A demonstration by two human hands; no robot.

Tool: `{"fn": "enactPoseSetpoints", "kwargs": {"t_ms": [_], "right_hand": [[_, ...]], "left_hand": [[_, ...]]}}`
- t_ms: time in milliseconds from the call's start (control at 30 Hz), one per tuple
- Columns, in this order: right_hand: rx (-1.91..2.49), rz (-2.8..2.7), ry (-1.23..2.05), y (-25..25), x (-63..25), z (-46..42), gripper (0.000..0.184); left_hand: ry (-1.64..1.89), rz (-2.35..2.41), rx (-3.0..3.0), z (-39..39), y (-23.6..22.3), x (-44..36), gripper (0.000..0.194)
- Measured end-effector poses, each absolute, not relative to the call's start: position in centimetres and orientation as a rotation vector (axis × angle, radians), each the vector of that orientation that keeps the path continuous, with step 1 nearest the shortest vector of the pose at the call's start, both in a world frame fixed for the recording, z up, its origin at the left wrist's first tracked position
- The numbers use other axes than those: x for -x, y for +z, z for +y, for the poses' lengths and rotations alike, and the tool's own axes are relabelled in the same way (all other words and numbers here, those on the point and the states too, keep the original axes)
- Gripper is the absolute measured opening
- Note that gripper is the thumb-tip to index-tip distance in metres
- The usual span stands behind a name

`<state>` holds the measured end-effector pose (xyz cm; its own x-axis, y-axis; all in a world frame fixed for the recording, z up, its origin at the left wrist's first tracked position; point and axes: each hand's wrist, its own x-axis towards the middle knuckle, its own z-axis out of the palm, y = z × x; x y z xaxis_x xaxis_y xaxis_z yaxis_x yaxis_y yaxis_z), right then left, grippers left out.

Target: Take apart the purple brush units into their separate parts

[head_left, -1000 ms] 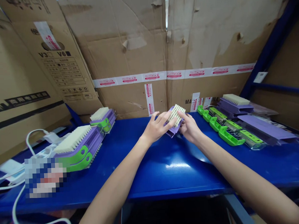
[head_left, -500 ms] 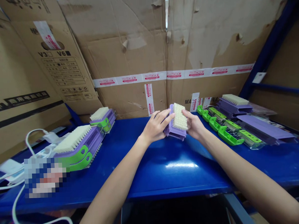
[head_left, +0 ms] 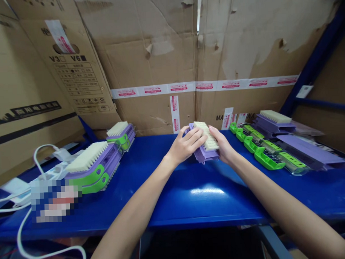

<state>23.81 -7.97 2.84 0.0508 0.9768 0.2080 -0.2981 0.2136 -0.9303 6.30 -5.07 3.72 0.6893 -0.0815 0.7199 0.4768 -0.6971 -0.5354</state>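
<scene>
Between my two hands, just above the blue tabletop, is a purple brush head [head_left: 206, 154] with a cream bristle pad [head_left: 211, 142] facing up and toward me. My left hand [head_left: 187, 145] grips its left side, with fingers laid over the bristles. Around the right edge, my right hand [head_left: 222, 144] is closed with its thumb near the top. The underside of the piece and some fingertips are hidden.
At left stand finished-looking purple-and-green brushes [head_left: 94, 166] beside a power strip with white cables [head_left: 46, 175]. On the right lie green handle pieces [head_left: 268, 158], clear-cased green parts [head_left: 292, 163] and purple housings [head_left: 311, 151]. Cardboard [head_left: 149, 111] walls the back.
My left hand's fingers have slid further over the bristles, and the brush head has tilted and shifted slightly to the right. The whole view has shifted a little.
</scene>
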Motion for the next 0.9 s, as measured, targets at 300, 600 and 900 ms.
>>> {"fn": "enactPoseSetpoints", "kwargs": {"t_ms": [300, 600, 900], "right_hand": [[0.984, -1.264, 1.12, 3.2, -23.8, -9.0, 0.097], [0.89, -1.102, 1.16, 4.3, -22.6, -10.1, 0.054], [1.023, -0.9, 0.847, 8.5, -29.1, -12.2, 0.027]], "left_hand": [[-0.867, -0.396, 2.009, -4.6, 3.2, -5.7, 0.036], [-1.074, -0.692, 2.085, -3.4, 3.2, -4.7, 0.057], [-0.853, -1.084, 2.225, -1.3, 1.9, -2.8, 0.047]]}}
